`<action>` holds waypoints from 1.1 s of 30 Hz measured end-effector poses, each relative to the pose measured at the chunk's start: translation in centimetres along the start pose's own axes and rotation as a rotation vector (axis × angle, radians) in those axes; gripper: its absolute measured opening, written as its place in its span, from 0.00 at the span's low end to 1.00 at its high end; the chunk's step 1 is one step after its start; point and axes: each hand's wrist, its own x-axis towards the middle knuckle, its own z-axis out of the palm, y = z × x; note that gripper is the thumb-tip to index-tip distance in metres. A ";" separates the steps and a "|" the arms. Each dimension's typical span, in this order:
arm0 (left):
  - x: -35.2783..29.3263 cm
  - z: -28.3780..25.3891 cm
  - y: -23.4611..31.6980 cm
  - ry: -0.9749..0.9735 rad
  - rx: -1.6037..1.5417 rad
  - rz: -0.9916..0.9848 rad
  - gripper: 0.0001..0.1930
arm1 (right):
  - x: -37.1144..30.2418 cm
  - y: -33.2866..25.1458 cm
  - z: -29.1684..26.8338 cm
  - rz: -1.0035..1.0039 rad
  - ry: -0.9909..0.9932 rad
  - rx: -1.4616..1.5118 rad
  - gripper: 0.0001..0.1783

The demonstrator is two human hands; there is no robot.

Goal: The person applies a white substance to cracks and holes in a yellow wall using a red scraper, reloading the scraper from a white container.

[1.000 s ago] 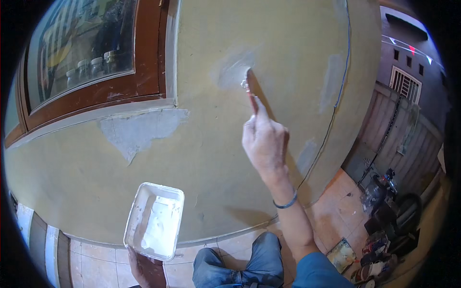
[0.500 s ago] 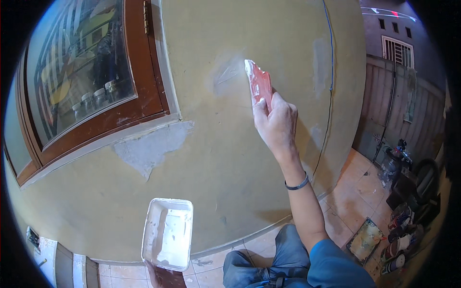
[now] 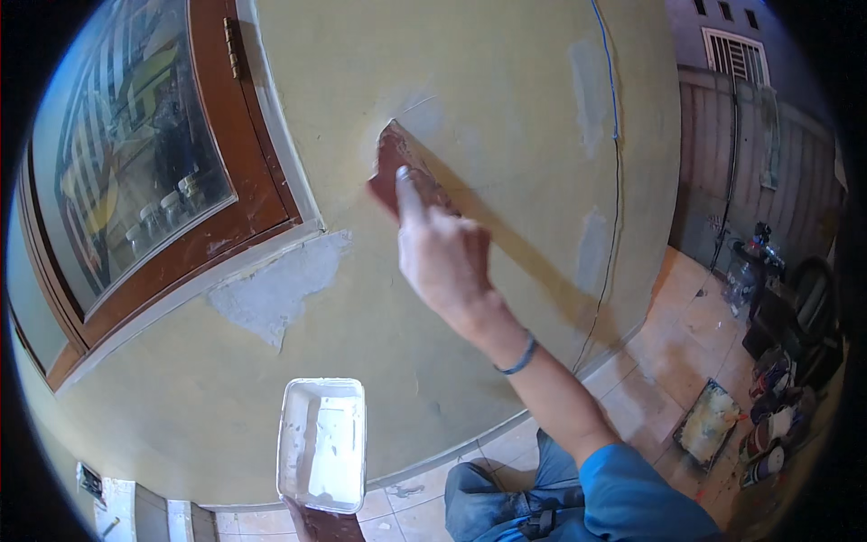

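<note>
My right hand grips a red putty scraper, its blade edge against the pale smoothed patch on the olive wall. The index finger lies along the scraper, and the hand is slightly blurred. Low in front of the wall, my left hand holds a white rectangular plastic tub from below. That hand is in shadow and mostly hidden under the tub. White paste is smeared over the tub's inside.
A brown-framed window is at the left, above a grey patch. A blue cable runs down the wall. On the tiled floor at right are a paint-stained tray and several cans.
My right hand has moved left and slightly down, turning the scraper so its blade meets the wall patch. The view has shifted a little; the tub stays low in front of me.
</note>
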 end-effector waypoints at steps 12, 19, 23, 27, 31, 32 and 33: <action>-0.6 0.6 -0.6 -0.017 0.001 0.015 0.31 | 2.2 2.4 -1.0 0.180 0.016 0.092 0.13; -0.8 0.8 -1.1 -0.079 0.017 0.011 0.31 | 0.6 0.0 0.3 0.005 0.156 0.210 0.18; -0.7 0.0 -1.3 -0.043 0.010 0.075 0.31 | 1.2 3.0 -0.9 0.260 0.111 0.463 0.11; -1.2 0.5 -1.5 -0.026 -0.007 0.007 0.31 | 4.1 9.2 -4.1 0.386 0.144 0.430 0.10; -1.1 0.3 -1.1 -0.038 0.021 -0.007 0.31 | 6.4 9.3 -4.4 0.223 0.113 0.180 0.10; -1.0 0.0 -1.1 -0.035 0.021 -0.005 0.31 | 6.6 8.9 -4.2 0.179 0.058 0.094 0.09; -0.8 -0.2 -1.3 -0.025 -0.002 0.000 0.30 | 6.7 8.7 -3.6 0.108 0.077 0.077 0.10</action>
